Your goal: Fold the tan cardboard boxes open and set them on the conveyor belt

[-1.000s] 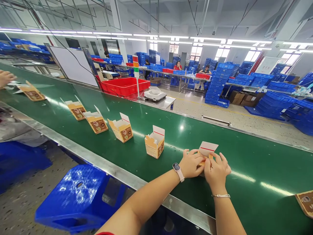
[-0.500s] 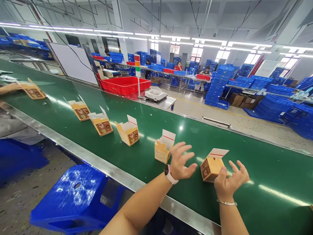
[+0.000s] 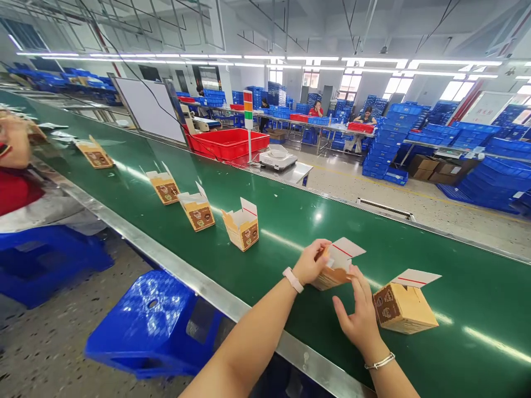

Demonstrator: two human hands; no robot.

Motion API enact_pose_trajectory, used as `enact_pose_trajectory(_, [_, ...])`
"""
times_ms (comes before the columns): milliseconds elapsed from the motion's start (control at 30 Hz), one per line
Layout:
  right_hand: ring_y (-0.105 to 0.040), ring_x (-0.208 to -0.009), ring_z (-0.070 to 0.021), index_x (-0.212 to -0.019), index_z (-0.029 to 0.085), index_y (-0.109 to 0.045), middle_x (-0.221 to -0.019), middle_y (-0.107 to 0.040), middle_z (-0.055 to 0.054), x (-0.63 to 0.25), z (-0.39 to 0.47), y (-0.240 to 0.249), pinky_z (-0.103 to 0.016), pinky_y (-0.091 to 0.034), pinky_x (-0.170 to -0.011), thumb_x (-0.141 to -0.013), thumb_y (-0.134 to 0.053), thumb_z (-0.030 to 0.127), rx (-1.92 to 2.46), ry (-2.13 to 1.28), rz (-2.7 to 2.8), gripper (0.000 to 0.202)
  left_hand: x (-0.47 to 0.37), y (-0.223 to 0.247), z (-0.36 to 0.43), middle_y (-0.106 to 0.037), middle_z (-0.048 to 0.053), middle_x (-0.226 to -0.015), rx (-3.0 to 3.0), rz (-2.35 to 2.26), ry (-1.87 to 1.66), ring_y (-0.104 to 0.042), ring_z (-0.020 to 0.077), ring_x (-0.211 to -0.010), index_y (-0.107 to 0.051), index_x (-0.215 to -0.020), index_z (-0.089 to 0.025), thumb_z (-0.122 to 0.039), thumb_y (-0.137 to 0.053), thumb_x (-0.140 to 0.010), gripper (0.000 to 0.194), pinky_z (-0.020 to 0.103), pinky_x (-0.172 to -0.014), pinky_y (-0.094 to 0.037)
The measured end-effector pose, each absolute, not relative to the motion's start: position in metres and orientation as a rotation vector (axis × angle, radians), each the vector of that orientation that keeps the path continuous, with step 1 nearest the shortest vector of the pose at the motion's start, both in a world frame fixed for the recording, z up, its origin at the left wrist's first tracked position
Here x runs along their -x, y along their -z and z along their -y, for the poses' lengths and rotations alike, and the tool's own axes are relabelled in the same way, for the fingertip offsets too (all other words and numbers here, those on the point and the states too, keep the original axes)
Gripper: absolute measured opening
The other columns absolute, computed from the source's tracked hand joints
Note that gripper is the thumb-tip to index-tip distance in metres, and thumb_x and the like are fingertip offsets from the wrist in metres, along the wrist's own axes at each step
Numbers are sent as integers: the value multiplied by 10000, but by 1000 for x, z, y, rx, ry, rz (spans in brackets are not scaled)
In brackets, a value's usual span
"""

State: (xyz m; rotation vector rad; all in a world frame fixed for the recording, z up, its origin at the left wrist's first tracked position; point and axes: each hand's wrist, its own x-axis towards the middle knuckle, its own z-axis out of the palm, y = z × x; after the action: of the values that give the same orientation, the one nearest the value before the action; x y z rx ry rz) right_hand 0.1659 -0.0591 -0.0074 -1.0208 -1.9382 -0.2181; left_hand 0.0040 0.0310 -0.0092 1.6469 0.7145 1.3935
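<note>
Carton (image 3: pixel 329 281), tan and open at the top, sits on the green belt (image 3: pixel 477 298) between your two hands, its white flap (image 3: pixel 347 248), crossed by a red line, rising at the back. Your left hand (image 3: pixel 312 263), with a pink band (image 3: pixel 293 279) round the wrist, curls against the carton's left side; I cannot tell whether it is clamped there. Your right hand (image 3: pixel 359 312) is spread, thumb well apart from the fingers, whose tips meet the carton's right edge near the top. On that wrist you wear a silver bracelet (image 3: pixel 380 362). Just beside your right hand stands a second box (image 3: pixel 409 309), its top folded over and its own flap raised, a brown printed side turned toward you. Off to your left, more boxes (image 3: pixel 244 237) stand along the belt with flaps up. Nearer you than the belt is a blue stool (image 3: pixel 145 315); across it are a red bin (image 3: pixel 230 146) and a scale (image 3: pixel 279 160). At far left, a co-worker's hand (image 3: pixel 14 135) is blurred.
</note>
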Motion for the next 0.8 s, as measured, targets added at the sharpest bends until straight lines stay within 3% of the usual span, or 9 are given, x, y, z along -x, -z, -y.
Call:
enact_pose_trajectory(133, [-371, -1350, -298, -1504, 236, -170, -1494, -336, -144, -173, 52, 23, -506, -414, -1045, -928, -491, 318, 1107, -35, 1833, 665, -24, 25, -24, -561, 199, -1199, -1877, -569, -1633, -604, 260, -1054, -359, -1268, -149, -858, -377, -699, 909, 404, -879, -517])
enact_pose_trajectory(233, [-402, -1333, -284, -1501, 225, -180, -1488, -347, -156, -180, 46, 34, -485, -426, -1035, -939, -468, 359, 1139, -197, 1743, 646, -26, 30, -25, -506, 221, -1317, -2147, -556, -1720, -505, 292, -1243, -443, -1201, -174, -766, -354, -803, 718, 479, -992, -456])
enact_pose_trajectory(333, [-443, -1302, -280, -1425, 214, -372, -1412, -461, -144, -187, 38, 36, -493, -430, -1026, -928, -477, 418, 1157, -228, 1744, 548, -27, 29, -28, -556, 178, -1301, -2341, -569, -1658, -451, 263, -1312, -546, -1122, -179, -549, -284, -945, 486, 502, -1037, -424])
enact_pose_trajectory(467, [-478, -1255, -306, -1114, 213, -654, -1194, -637, -114, -187, 31, 26, -541, -423, -1006, -909, -484, 479, 1144, -145, 1815, 376, -29, 23, -26, -706, 108, -979, -2333, -651, -1630, -592, 243, -1142, -633, -959, -171, -409, -241, -980, 459, 501, -1034, -431])
enact_pose_trajectory(533, [-544, -1161, -304, -946, 217, -703, -1034, -692, -105, -183, 29, 20, -534, -450, -963, -919, -457, 477, 1150, -98, 1785, 359, -32, 22, -22, -699, 84, -784, -2274, -735, -1599, -652, 229, -961, -629, -795, -179, -372, -215, -981, 493, 477, -971, -478])
enact_pose_trajectory(600, [-592, -1050, -287, -782, 222, -697, -903, -705, -94, -177, 29, 18, -507, -473, -914, -935, -426, 454, 1158, -56, 1723, 388, -35, 22, -17, -675, 77, -721, -2181, -859, -1566, -654, 209, -837, -597, -734, -186, -366, -234, -976, 472, 426, -867, -528])
enact_pose_trajectory(667, [-606, -976, -274, -709, 220, -664, -838, -696, -88, -173, 28, 19, -480, -482, -874, -934, -430, 432, 1171, -1, 1643, 388, -39, 23, -13, -692, 103, -878, -2064, -987, -1602, -649, 203, -878, -598, -873, -174, -374, -321, -957, 353, 387, -812, -538])
enact_pose_trajectory(800, [-595, -928, -262, -887, 187, -628, -952, -665, -119, -173, 27, 26, -442, -485, -813, -879, -507, 445, 1256, 97, 1456, 285, -42, 22, -9, -585, 136, -1288, -2263, -1046, -1560, -509, 240, -1233, -534, -1185, -190, -286, -396, -926, 308, 434, -939, -453])
